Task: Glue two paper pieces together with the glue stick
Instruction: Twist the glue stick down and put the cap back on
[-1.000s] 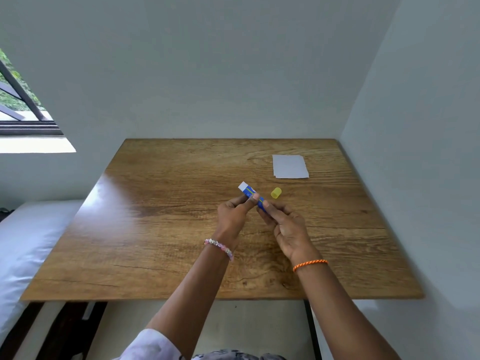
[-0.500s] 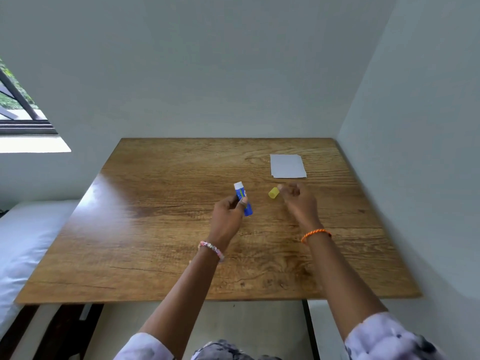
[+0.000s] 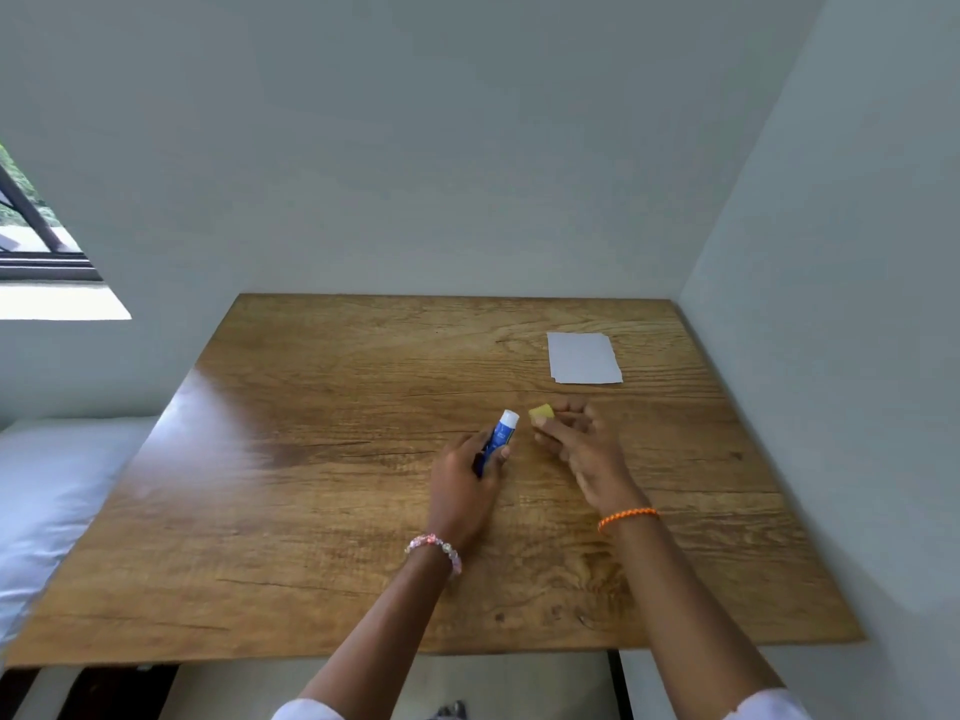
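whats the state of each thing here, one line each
glue stick: uncapped, white tip showing, held in the left hand
yellow cap: off the stick, pinched in the right hand's fingertips
paper: lying flat on the table, untouched, far right
window: looks open

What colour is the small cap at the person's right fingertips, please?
Yellow: the cap shows best in the head view.

A plain room in a home, likely a bedroom: a wooden table (image 3: pixel 363 459) is pushed into a corner of bare pale walls (image 3: pixel 467 148), with a white-sheeted bed (image 3: pixel 47 491) alongside (and a dark-framed window (image 3: pixel 36 241) at left).
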